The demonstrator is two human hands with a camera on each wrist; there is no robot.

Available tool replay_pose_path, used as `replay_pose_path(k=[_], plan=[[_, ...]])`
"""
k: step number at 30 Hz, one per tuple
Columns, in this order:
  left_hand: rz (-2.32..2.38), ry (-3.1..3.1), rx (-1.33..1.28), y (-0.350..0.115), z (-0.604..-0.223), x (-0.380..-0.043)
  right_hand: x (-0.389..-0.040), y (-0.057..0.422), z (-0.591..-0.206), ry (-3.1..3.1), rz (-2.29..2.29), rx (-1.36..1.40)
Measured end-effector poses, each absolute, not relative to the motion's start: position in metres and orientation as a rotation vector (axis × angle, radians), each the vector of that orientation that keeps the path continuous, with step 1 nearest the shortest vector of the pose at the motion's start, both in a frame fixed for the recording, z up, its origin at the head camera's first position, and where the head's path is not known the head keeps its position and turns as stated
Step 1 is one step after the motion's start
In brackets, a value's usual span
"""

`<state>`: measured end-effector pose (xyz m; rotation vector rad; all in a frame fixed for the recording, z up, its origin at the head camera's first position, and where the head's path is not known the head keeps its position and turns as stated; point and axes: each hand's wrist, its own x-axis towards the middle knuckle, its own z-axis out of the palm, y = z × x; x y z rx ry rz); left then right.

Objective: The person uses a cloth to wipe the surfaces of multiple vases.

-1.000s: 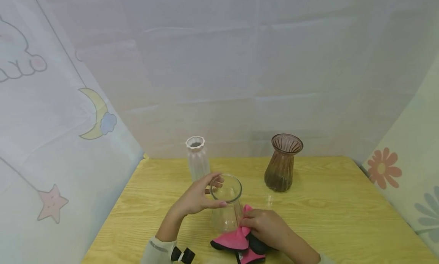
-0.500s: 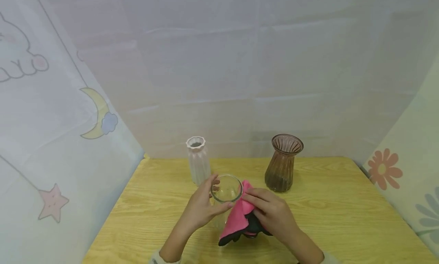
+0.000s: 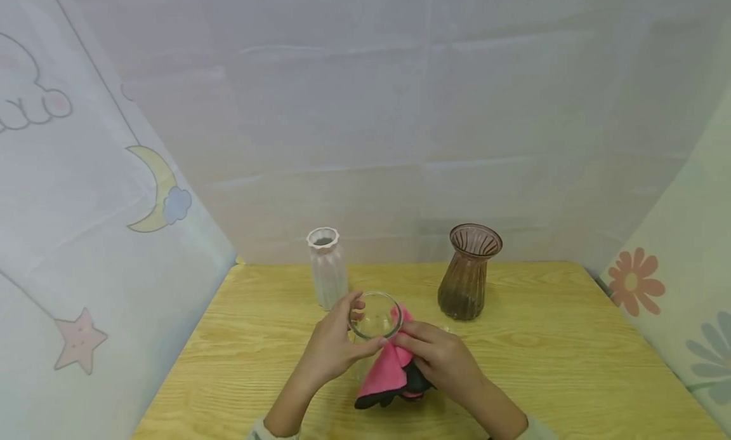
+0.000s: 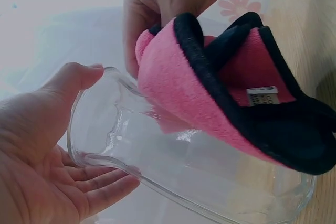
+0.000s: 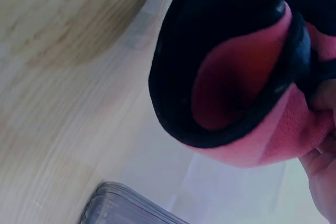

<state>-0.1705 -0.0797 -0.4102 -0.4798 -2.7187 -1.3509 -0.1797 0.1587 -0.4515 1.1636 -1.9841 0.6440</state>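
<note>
The left hand [image 3: 334, 348] is curling its thumb and fingers [image 4: 107, 192] around the neck of a clear glass vase [image 3: 374, 319], just under the rim, so the grip is wrapping loosely but fully about the glass. The vase is sitting between the two hands, over the wooden table [image 3: 571, 364]. The right hand [image 3: 442, 360] is clenching a folded pink cloth [image 3: 388, 370] with a black edge, pinching it between thumb and fingers and pressing it against the vase's outer wall, right beside the left hand's fingertips. In the left wrist view the cloth [image 4: 210, 93] is lying on the glass [image 4: 184, 166]. Beyond the left hand a white ribbed vase [image 3: 327, 267] is standing; beyond the right, a brown vase [image 3: 468, 272].
</note>
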Motion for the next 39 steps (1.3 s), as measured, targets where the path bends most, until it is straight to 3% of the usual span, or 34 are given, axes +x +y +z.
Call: replay_pose_path(k=[24, 39], plan=[[-1.601, -2.672, -0.849, -0.104, -0.419, -0.197, -0.174, 0.164, -0.463, -2.339, 0.42, 1.372], [-1.374, -2.699, -0.474, -0.081, -0.41, -0.169, -0.175, 0.158, -0.444, -1.91, 0.672, 1.117]])
